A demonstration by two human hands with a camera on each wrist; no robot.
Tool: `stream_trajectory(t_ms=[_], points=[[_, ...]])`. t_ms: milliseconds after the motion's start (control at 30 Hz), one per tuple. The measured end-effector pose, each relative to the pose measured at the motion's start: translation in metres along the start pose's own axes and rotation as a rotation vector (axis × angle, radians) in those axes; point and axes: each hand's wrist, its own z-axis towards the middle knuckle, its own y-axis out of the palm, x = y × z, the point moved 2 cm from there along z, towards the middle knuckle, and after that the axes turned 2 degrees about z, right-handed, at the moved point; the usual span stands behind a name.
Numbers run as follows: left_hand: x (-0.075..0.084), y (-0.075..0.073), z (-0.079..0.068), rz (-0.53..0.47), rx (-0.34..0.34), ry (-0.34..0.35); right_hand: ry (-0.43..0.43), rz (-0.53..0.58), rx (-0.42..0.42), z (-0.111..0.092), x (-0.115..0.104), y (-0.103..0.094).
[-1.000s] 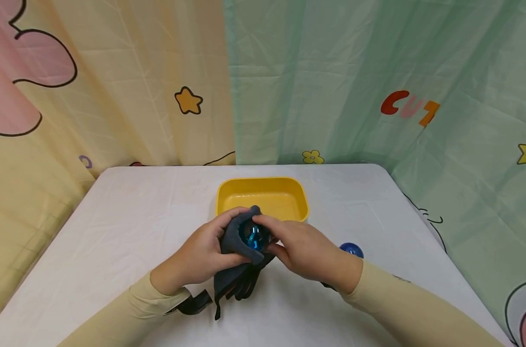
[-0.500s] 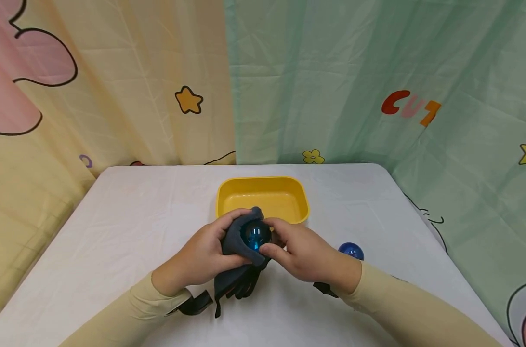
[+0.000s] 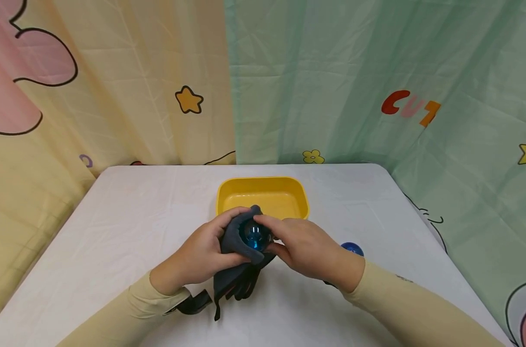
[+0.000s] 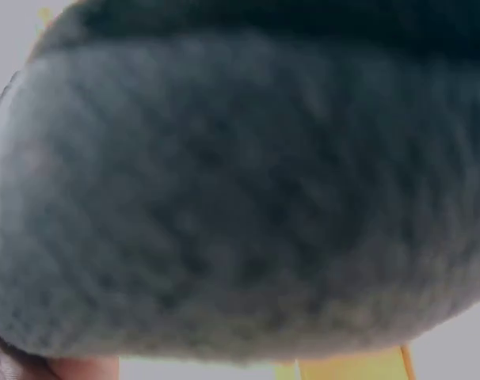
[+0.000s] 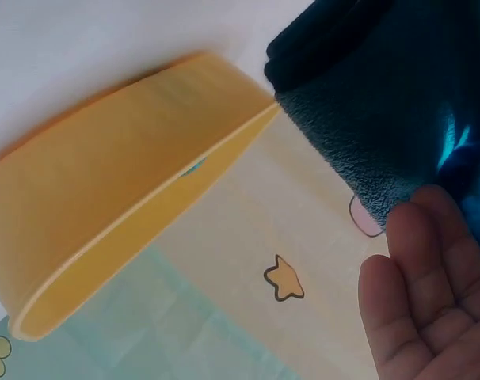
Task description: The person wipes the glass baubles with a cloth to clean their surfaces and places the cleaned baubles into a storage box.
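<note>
A shiny, see-through blue ball (image 3: 256, 235) sits in the fold of a dark grey fleecy cloth (image 3: 236, 241), in the middle of the head view. My left hand (image 3: 202, 255) grips the cloth from the left and cups it round the ball. From the right, my right hand (image 3: 304, 243) holds the ball between thumb and fingers at its edge. Loose dark folds of cloth hang below the hands. The cloth (image 4: 240, 198) fills most of the left wrist view. In the right wrist view, fingers (image 5: 414, 261) lie beside the cloth, and a blue patch of ball shows.
Just beyond the hands stands a yellow plastic basin (image 3: 284, 181) on the white-covered table (image 3: 137, 217). A second blue ball (image 3: 353, 248) lies to the right, partly behind the right forearm. Patterned curtains (image 3: 310, 72) hang behind and beside the table.
Half a second ago my right fingers were drawn back and more of the ball showed. Now they have turned forward over its upper right edge, much as one second ago. The left hand stays put.
</note>
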Motion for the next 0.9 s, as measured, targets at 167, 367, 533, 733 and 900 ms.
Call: stream_trajectory(t_ms=[167, 367, 533, 733, 900], points=[[0.0025, 0.0007, 0.0003, 0.002, -0.014, 0.011, 0.171, 0.204, -0.099, 0.001, 0.0033, 0.0013], [0.0001, 0.0028, -0.0003, 0.018, -0.027, -0.003, 0.35, 0.423, -0.176, 0.0016, 0.0056, 0.0063], [-0.0021, 0.0011, 0.0006, 0.033, 0.007, 0.003, 0.282, 0.447, -0.126, 0.0015, 0.002, 0.0076], [-0.0034, -0.0008, 0.001, 0.004, 0.014, 0.016, 0.133, 0.218, -0.102, 0.0026, 0.0006, 0.006], [-0.0016, 0.0, 0.0012, 0.001, 0.004, 0.013, 0.061, 0.067, -0.051, 0.0017, 0.0008, 0.0019]])
